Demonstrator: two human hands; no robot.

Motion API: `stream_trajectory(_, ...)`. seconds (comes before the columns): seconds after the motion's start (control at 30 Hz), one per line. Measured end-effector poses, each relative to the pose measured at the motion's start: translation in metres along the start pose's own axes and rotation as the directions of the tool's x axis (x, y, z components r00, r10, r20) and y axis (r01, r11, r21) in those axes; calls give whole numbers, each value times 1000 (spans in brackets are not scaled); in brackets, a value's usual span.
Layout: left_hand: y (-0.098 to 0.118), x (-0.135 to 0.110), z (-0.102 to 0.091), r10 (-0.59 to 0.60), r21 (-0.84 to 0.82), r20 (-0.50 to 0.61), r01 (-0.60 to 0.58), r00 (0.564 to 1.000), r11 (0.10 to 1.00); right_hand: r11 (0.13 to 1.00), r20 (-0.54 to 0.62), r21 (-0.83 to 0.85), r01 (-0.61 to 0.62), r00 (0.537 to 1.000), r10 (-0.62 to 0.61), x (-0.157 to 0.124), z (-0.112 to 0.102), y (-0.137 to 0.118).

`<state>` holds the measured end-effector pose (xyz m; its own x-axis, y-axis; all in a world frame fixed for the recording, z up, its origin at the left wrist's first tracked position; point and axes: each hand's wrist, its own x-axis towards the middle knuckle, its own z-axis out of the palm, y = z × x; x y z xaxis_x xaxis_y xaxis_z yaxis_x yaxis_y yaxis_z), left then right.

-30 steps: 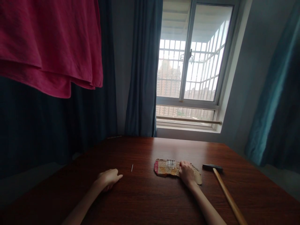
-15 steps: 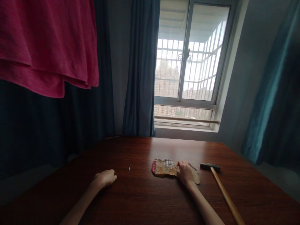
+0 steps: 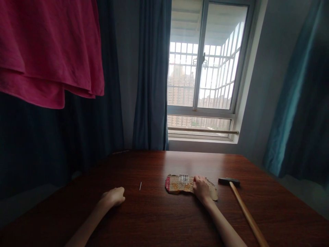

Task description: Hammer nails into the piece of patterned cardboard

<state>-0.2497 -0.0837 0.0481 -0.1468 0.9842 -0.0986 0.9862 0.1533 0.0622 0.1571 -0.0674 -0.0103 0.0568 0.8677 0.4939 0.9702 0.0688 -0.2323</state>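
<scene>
"Several upright nails (image 3: 183,177) are standing in the patterned strip (image 3: 175,185). What is changing?"

"Mostly the left hand (image 3: 114,196). 1 second ago its thumb and fingertips were still pointing out toward the loose nail (image 3: 140,186); now the fingers are curling in, and the hand is lying further back from it."

"Is it holding anything?"

"I'm not able to tell; the fingers are folding closed and hiding the palm. The nail itself is lying outside them, on the table (image 3: 154,219)."

"And the right hand (image 3: 201,187)?"

"It is keeping its place on the strip, fingers bending down over it. Whether they are gripping or just pressing, I'm not able to tell."

"How is the strip looking?"

"It is lying flat between the loose nail and the hammer (image 3: 244,208), showing a pink left end, pale speckled middle, yellowish patches, ragged edges and a plain tan right end. Its nails are rising in a tight row, left of the right hand."
</scene>
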Motion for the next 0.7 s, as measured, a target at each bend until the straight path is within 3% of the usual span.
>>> stream_trajectory(0.1,9,-8,-3,-4,45,79,0,997,999,1000,-10,21,6,1000,-6,0,0,1)
stream_trajectory(0.27,9,-9,0,35,69,39,-37,999,997,1000,-23,29,7,1000,-6,0,2,1)
stream_trajectory(0.43,11,-1,-5,129,90,-125,-118,984,989,998,-40,67,-3,999,6,2,6,3)
stream_trajectory(0.5,25,3,-15,211,45,-212,-206,954,978,989,-51,146,1,999,7,3,2,3)
stream_trajectory(0.6,62,3,-36,378,-115,-300,-427,876,897,953,-109,297,57,994,-26,3,-11,0)
stream_trajectory(0.7,111,-4,-49,505,-266,-406,-627,762,732,894,-194,422,154,978,-77,1,-26,-11)
